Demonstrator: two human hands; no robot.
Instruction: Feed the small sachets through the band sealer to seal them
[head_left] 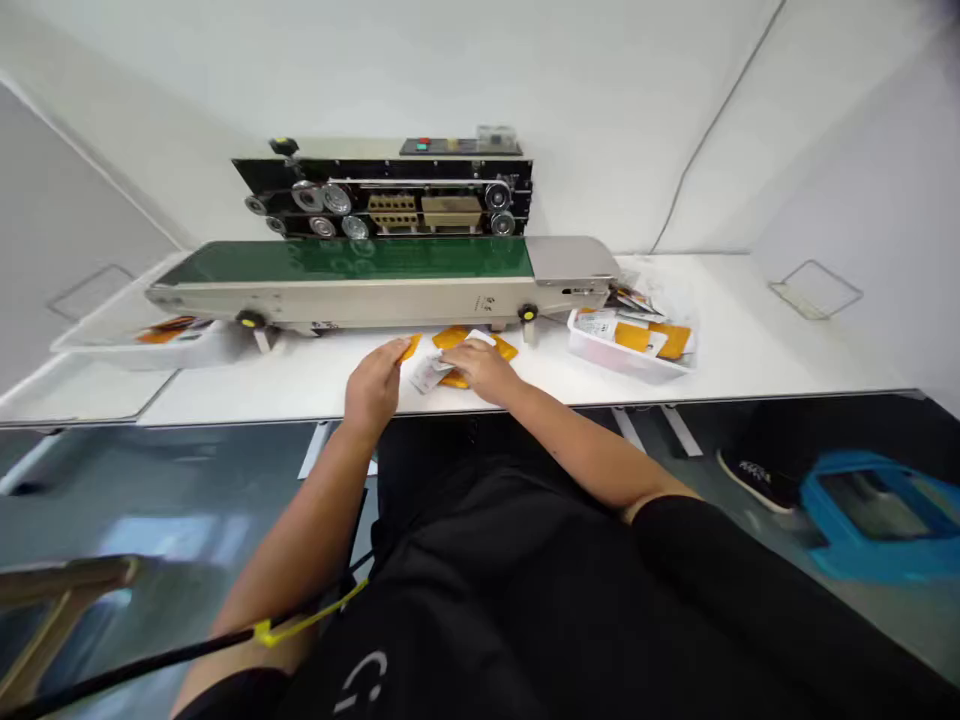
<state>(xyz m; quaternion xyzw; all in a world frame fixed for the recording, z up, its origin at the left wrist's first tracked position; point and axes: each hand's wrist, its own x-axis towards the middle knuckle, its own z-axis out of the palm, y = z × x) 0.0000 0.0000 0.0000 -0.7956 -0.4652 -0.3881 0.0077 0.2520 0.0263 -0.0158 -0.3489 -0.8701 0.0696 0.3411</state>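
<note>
A white worktop (750, 350) runs along plain white walls. At its back stands a sealing machine (390, 200) with a long green belt (352, 260) set left to right.

Just in front of the belt, near the worktop's front edge, both of the person's bare hands meet over a small heap of orange packets (450, 337). The left hand (373, 388) reaches in from the left, its fingers curled and the tips closed on the edge of one orange packet (410, 347). That packet points away from the person, toward the belt just beyond it.

The right hand (484, 368) lies palm down on the heap, fingers loosely stretched; whether they grip anything underneath cannot be told.

A white pouch (429, 375) lies between the two hands, touching the heap and nearer the right hand.

A clear tray (592, 350) of more orange packets sits to the right, close to the right hand.
</note>
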